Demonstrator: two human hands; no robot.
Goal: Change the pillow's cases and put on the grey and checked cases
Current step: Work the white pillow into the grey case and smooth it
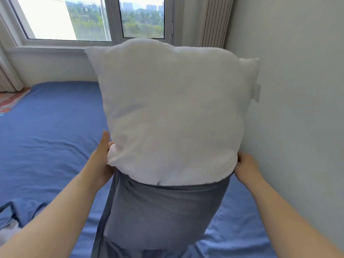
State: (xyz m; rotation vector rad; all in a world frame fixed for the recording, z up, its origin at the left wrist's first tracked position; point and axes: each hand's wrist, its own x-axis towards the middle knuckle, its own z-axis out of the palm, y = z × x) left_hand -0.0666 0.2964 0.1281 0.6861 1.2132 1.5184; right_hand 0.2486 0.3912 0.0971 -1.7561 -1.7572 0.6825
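White pillow [173, 108] stands upright, lower end inside the grey case [158, 211]; left hand [101, 161] and right hand [247, 168] clutch the case's open rim.

one camera on the person's head, looking forward and down past the left hand [101, 161] and right hand [247, 168], very near the white pillow [173, 108] and grey case [163, 211] in the middle, blue bed [46, 127] below, window [74, 19] farther off at the top, wall [297, 90] on the right
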